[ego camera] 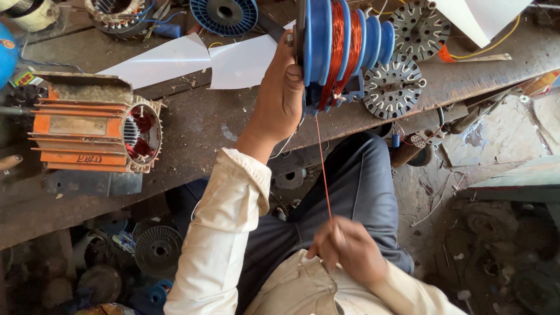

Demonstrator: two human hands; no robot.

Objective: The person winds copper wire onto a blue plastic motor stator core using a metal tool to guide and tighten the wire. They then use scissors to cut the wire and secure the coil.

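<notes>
My left hand point(281, 96) grips the left side of a blue stepped winding former point(344, 44) at the bench edge. Two of its grooves hold coils of copper wire. A thin strand of copper wire point(324, 175) runs straight down from the former to my right hand point(349, 248), which pinches it near my lap. The strand looks taut.
An orange motor stator housing point(93, 125) lies on its side on the worn bench point(198, 128) at left. White insulation paper sheets point(198, 61) lie behind my left hand. Round slotted metal discs point(394, 87) sit right of the former. An empty blue spool point(224, 14) is behind. Scrap parts litter the floor.
</notes>
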